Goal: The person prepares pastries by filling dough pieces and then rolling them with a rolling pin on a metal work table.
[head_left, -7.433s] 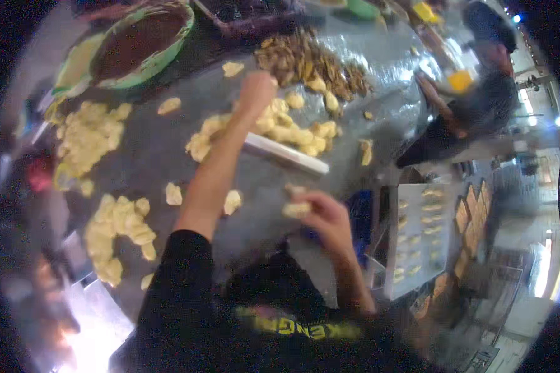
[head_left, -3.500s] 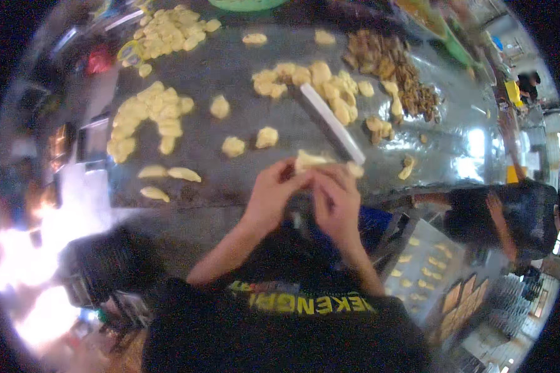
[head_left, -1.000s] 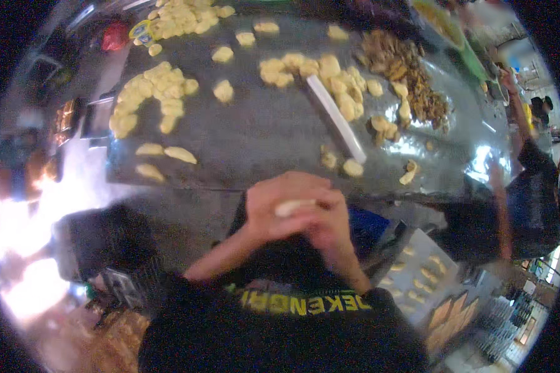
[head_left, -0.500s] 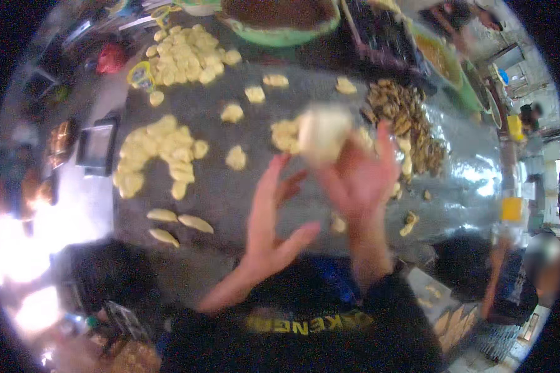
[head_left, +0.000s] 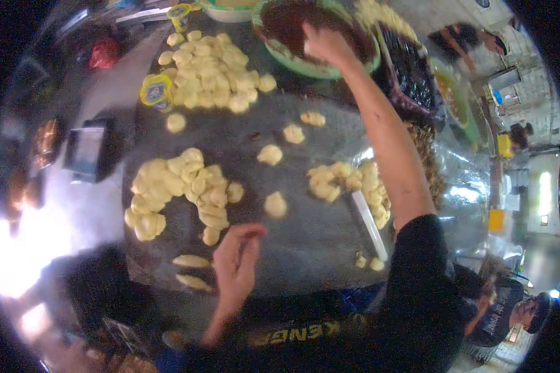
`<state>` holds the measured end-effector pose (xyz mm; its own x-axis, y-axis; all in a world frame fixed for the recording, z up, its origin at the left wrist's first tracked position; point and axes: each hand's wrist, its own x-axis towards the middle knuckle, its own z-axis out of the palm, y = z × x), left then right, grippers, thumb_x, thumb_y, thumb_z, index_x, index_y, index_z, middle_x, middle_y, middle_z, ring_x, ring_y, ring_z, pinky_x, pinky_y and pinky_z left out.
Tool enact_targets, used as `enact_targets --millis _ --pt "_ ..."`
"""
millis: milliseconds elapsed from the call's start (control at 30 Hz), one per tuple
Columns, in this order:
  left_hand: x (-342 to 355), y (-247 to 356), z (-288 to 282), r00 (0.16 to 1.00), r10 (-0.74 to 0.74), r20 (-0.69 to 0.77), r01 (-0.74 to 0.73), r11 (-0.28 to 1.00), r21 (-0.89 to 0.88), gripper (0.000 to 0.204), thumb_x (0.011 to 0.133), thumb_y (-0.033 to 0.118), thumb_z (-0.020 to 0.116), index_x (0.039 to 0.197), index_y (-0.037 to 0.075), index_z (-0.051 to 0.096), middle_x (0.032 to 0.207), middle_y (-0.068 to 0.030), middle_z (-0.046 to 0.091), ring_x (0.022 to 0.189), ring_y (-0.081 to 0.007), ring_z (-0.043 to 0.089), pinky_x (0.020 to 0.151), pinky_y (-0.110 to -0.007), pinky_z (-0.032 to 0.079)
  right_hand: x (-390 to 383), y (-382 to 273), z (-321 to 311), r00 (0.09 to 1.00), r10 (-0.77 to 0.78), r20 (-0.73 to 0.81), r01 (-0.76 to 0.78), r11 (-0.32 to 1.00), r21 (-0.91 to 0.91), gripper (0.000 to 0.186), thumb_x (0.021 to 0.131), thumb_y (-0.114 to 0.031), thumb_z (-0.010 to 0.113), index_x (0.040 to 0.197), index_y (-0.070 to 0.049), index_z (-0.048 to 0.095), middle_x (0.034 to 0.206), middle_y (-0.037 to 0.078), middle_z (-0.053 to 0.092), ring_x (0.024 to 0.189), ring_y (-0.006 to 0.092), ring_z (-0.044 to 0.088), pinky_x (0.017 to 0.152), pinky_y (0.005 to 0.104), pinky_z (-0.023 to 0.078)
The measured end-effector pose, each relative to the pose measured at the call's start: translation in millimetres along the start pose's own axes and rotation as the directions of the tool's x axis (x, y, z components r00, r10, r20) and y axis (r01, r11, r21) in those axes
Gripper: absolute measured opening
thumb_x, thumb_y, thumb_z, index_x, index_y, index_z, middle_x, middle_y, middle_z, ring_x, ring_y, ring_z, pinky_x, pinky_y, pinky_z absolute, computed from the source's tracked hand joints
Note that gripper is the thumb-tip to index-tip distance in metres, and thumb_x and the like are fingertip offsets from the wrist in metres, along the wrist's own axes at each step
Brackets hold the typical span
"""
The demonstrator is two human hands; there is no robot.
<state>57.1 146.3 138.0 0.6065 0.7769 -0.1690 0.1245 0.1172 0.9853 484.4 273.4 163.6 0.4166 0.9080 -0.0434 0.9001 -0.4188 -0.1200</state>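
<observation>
My right arm reaches far forward, and my right hand (head_left: pixel 326 48) is over a green bowl (head_left: pixel 320 71) of dark brown filling (head_left: pixel 286 25). Its fingers look drawn together, but blur hides what they hold. My left hand (head_left: pixel 236 264) is low over the near side of the table, fingers loosely bent and apart, holding nothing visible. Two long shaped dough pieces (head_left: pixel 193 262) lie just left of it. Beyond it sits a curved heap of dough pieces (head_left: pixel 168 180). Several small dough lumps (head_left: pixel 275 204) lie apart mid-table, and a pale flat strip (head_left: pixel 369 227) rests beside more dough (head_left: pixel 333 179).
A large group of dough balls (head_left: pixel 211 71) sits at the far left beside yellow-rimmed cups (head_left: pixel 157 91). A dark plastic-lined container (head_left: pixel 407 68) stands right of the bowl. Brown pieces (head_left: pixel 426 155) are partly behind my arm. A co-worker (head_left: pixel 501 304) is at the right.
My right hand has gone from mid-table, where a blurred pale thing was at it, forward to the bowl. My left hand has drawn back to the near left. The pale strip now shows on the table.
</observation>
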Motion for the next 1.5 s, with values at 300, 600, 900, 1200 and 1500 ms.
enact_targets --millis 300,600,900,1200,1500 --pt "2.0 -1.4 12.2 0.992 -0.03 0.123 0.028 0.999 0.018 0.017 0.088 -0.002 0.052 0.101 -0.003 0.063 0.095 -0.0094 0.066 0.092 -0.0172 0.061 0.084 -0.028 0.046 -85.3 -2.9 -35.5 0.981 0.157 -0.11 -0.101 0.91 0.402 0.072 0.095 -0.061 0.034 0.089 0.002 0.069 0.094 0.022 0.069 0.091 0.0334 0.065 0.09 0.0431 0.046" --pt "-59.2 -73.1 71.4 0.802 -0.389 0.453 0.584 0.671 -0.457 0.041 0.102 0.027 0.041 0.125 -0.003 0.055 0.125 -0.0137 0.059 0.113 -0.0234 0.056 0.094 -0.039 0.045 -399.0 -94.5 84.9 0.927 -0.197 0.319 -0.199 0.464 0.863 0.034 0.096 -0.031 0.047 0.11 -0.005 0.065 0.108 0.012 0.068 0.104 0.0224 0.06 0.092 0.0365 0.045" --pt "-160.2 -79.1 136.9 0.764 -0.452 0.461 0.388 0.892 0.232 0.038 0.101 0.022 0.046 0.116 -0.009 0.061 0.112 -0.0144 0.066 0.1 -0.0196 0.062 0.09 -0.032 0.048 -572.8 -38.3 117.2 0.971 0.094 0.219 -0.235 0.24 0.942 0.027 0.09 -0.018 0.056 0.109 -0.003 0.067 0.101 0.012 0.07 0.085 0.0189 0.066 0.077 0.0335 0.052" --pt "-170.7 -53.9 186.1 0.762 -0.436 0.479 0.606 0.741 -0.289 0.04 0.102 0.017 0.041 0.128 -0.011 0.048 0.125 -0.0216 0.056 0.114 -0.0313 0.058 0.097 -0.044 0.049 -583.1 173.4 126.2 0.5 0.807 -0.315 -0.545 0.576 0.609 0.029 0.08 -0.011 0.064 0.109 -0.007 0.067 0.103 0.016 0.067 0.095 0.0308 0.065 0.087 0.0385 0.051" --pt "-116.6 -47.7 170.7 0.771 -0.387 0.505 0.551 0.803 -0.226 0.038 0.099 0.021 0.046 0.124 -0.008 0.051 0.122 -0.0199 0.059 0.113 -0.0322 0.058 0.095 -0.048 0.051 -550.5 221.4 138.6 0.599 0.724 -0.342 -0.654 0.689 0.314 0.026 0.078 -0.012 0.063 0.103 -0.004 0.068 0.097 0.022 0.067 0.094 0.0391 0.063 0.084 0.0448 0.05"
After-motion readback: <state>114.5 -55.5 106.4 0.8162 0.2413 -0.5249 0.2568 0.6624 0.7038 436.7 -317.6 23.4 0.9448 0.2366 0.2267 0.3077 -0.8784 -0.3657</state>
